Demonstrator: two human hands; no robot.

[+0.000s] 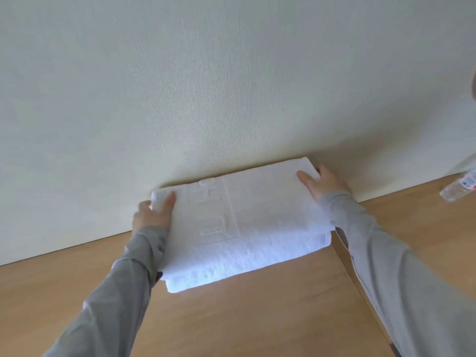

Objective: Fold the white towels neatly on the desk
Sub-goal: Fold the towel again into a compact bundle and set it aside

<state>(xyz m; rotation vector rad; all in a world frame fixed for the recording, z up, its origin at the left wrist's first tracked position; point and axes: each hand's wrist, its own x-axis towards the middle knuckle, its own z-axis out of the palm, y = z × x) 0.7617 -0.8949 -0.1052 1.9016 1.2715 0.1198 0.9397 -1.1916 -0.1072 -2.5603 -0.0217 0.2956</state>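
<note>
Sleeves (121, 292) nearest cam: 2, grey, entering from bottom L and bottom R. Counts: 2 hands, 1 stack, 1 bottle. White towels (244, 228) are folded and stacked. At least 2 layers show at the near edge, exact no. can't tell. Top one has an embossed band w/ raised letters running near-to-far, left of centre.

Edges/room: stack's far edge sits right at the wall (231, 86), no gap visible. Lower layer sticks out a bit past the top one on the near side. Light-wood desk (231, 318) has a wide bare strip near of the stack and to its left. Dark seam (342, 256) runs from the stack's near-R corner toward bottom R. More wood surface lies beyond it, can't tell if same level. Clear plastic bottle (458, 189) w/ label lies tilted at far R by the wall, well apart from the stack, partly cut by frame edge.

Hands vs towels: L hand (152, 212) is at the stack's far-L corner, thumb on top, fingers round the L end, gripping it. R hand (323, 188) is at the far-R corner, thumb flat on top, fingers curled over the R end by the wall, holding too. Stack sits between both hands. How many layers each grip takes: can't tell.
</note>
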